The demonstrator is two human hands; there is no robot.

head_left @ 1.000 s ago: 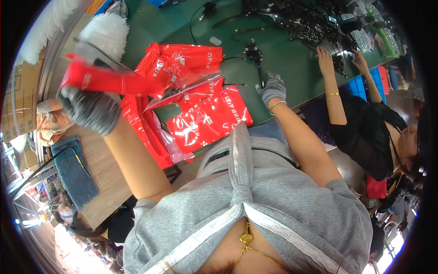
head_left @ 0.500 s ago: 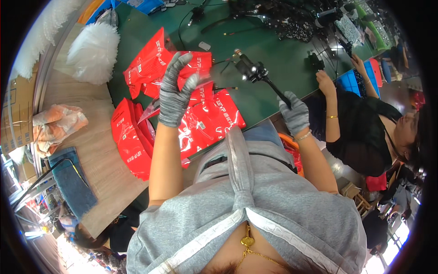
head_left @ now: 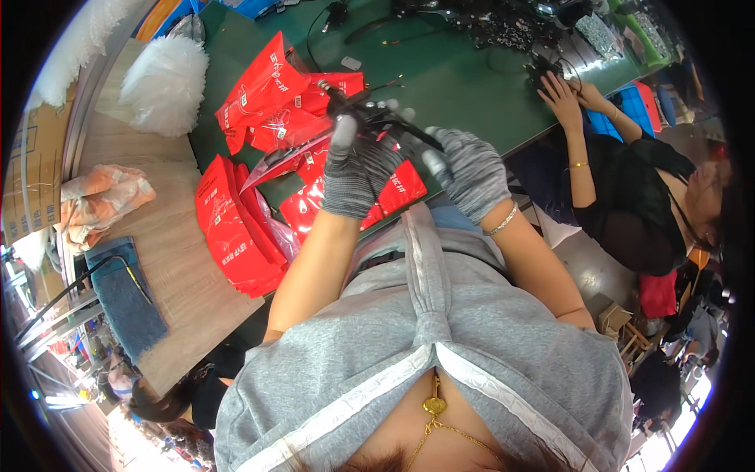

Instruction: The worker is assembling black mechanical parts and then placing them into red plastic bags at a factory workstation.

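Note:
A black part with a compact body and a long slim lever point(head_left: 418, 135) spans between my gloved hands, over the red bags. My left hand point(head_left: 363, 175), in a grey knit glove, closes on its body, with the thumb up along the side. At the lever's end, my right hand point(head_left: 473, 175) in a matching glove has its fingers closed on the lever. Behind my left hand lie shiny red printed bags point(head_left: 271, 86), and more red bags point(head_left: 236, 232) are stacked to its left. My fingers partly hide the part's body.
A green worktop point(head_left: 464, 86) stretches away, with a heap of small black parts point(head_left: 499, 35) at the back. To the right a person in black point(head_left: 629, 197) handles a black part. On the left are a wood-grain board point(head_left: 181, 315), white fluffy material point(head_left: 165, 86) and a folded blue cloth point(head_left: 126, 299).
My right hand has brought the black part leftward. My left hand, open and raised before, has come right and closed on the part's body. The neighbouring person's hands have moved closer together.

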